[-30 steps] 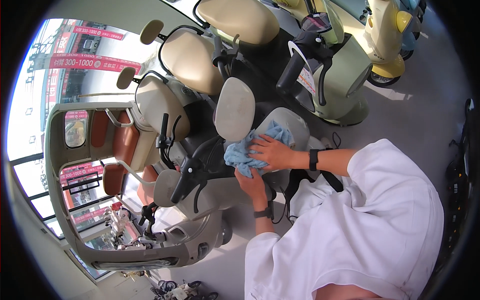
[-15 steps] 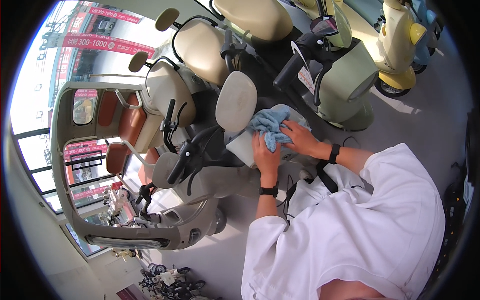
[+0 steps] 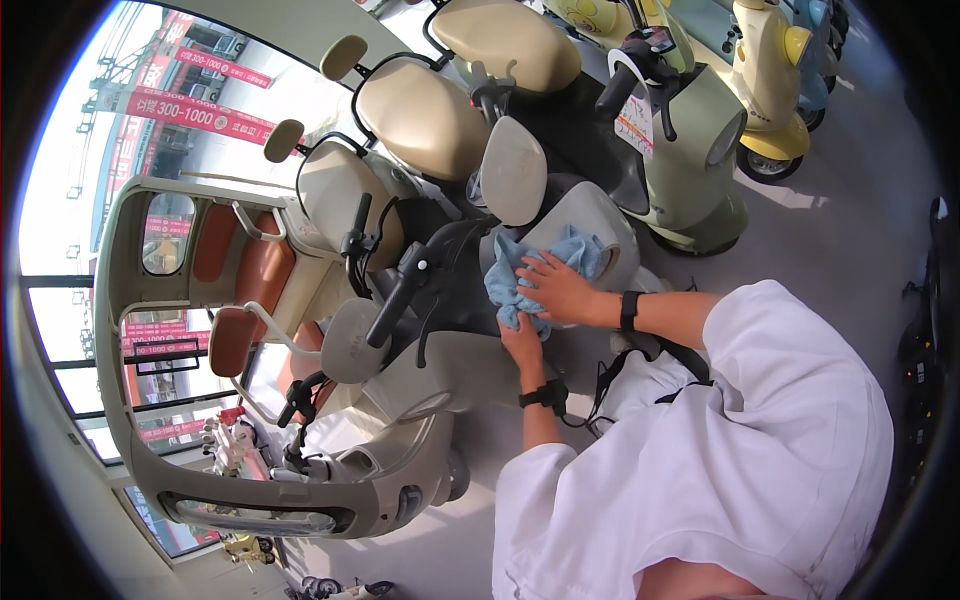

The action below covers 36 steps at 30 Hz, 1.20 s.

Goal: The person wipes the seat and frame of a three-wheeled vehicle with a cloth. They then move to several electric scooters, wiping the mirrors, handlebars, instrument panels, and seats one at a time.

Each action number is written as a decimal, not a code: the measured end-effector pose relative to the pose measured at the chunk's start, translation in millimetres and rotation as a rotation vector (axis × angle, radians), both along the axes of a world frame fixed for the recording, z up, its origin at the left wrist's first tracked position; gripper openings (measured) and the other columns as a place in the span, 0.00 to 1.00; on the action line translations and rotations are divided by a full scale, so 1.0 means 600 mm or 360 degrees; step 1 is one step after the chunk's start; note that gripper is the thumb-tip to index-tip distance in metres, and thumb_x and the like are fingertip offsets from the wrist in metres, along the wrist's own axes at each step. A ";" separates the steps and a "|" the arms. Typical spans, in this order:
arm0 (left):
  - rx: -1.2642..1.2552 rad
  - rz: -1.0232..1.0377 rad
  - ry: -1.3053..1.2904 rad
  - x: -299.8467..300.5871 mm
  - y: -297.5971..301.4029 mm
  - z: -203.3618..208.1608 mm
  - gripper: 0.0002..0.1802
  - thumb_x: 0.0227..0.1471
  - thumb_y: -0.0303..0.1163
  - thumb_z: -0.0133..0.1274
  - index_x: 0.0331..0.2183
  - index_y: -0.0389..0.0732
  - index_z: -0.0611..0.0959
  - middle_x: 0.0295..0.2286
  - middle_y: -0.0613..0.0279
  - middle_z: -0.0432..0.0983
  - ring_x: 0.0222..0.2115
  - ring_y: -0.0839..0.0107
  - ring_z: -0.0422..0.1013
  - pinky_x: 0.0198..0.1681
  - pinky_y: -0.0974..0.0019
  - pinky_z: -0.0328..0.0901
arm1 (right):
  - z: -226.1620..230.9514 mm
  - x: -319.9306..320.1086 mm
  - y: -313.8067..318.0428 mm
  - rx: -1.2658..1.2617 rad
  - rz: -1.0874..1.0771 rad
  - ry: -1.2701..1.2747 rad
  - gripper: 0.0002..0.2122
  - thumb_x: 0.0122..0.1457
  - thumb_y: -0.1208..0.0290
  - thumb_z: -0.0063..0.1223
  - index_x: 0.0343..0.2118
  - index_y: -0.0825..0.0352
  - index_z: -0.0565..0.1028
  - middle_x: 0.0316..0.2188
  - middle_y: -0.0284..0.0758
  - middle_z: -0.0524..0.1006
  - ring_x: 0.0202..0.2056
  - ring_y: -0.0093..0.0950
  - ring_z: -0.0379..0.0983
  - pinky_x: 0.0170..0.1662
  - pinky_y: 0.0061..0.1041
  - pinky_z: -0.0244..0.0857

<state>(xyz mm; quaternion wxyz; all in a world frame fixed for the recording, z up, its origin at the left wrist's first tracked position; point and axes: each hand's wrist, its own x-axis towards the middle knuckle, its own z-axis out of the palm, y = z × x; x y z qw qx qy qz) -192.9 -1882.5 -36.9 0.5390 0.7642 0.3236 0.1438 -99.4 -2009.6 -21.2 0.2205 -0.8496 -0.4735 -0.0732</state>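
The right hand (image 3: 565,295) is spreading its fingers (image 3: 533,278) over a crumpled blue cloth (image 3: 503,280), which is lying beneath them and hiding part of a pale grey scooter panel (image 3: 622,235). The left hand (image 3: 523,350) is meeting the cloth's near edge; folds are obscuring its fingertips, so I cannot tell its grip. Beyond the fingers, a white card (image 3: 635,128) is bearing small, unclear print; far left, red banners (image 3: 195,113) are showing white lettering.

Pale scooter panel (image 3: 578,212) under a crumpled blue cloth (image 3: 504,274), grey floor (image 3: 825,235) under a yellow scooter (image 3: 767,75) and a green scooter (image 3: 692,150)
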 end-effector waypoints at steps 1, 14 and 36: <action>0.0041 -0.0018 -0.0011 -0.001 0.004 -0.006 0.22 0.49 0.32 0.54 0.45 0.31 0.74 0.40 0.42 0.74 0.42 0.47 0.71 0.47 0.55 0.64 | -0.002 -0.003 -0.001 0.0004 0.0003 -0.0022 0.28 0.44 0.55 0.65 0.49 0.59 0.74 0.56 0.37 0.67 0.62 0.40 0.55 0.65 0.47 0.46; 0.1134 -0.0868 -0.0567 0.062 -0.104 0.035 0.24 0.37 0.31 0.63 0.41 0.37 0.77 0.47 0.49 0.71 0.51 0.48 0.66 0.54 0.49 0.61 | -0.004 -0.046 -0.155 0.0193 -0.0497 0.0247 0.22 0.42 0.77 0.63 0.43 0.67 0.69 0.52 0.43 0.66 0.56 0.46 0.62 0.53 0.37 0.66; 0.0285 -0.0764 -0.0097 0.062 -0.203 0.015 0.29 0.39 0.26 0.63 0.47 0.36 0.76 0.40 0.53 0.77 0.45 0.56 0.73 0.48 0.60 0.67 | -0.038 -0.005 -0.254 0.0706 -0.0812 0.1615 0.18 0.51 0.68 0.54 0.45 0.71 0.74 0.38 0.46 0.79 0.40 0.38 0.76 0.45 0.32 0.68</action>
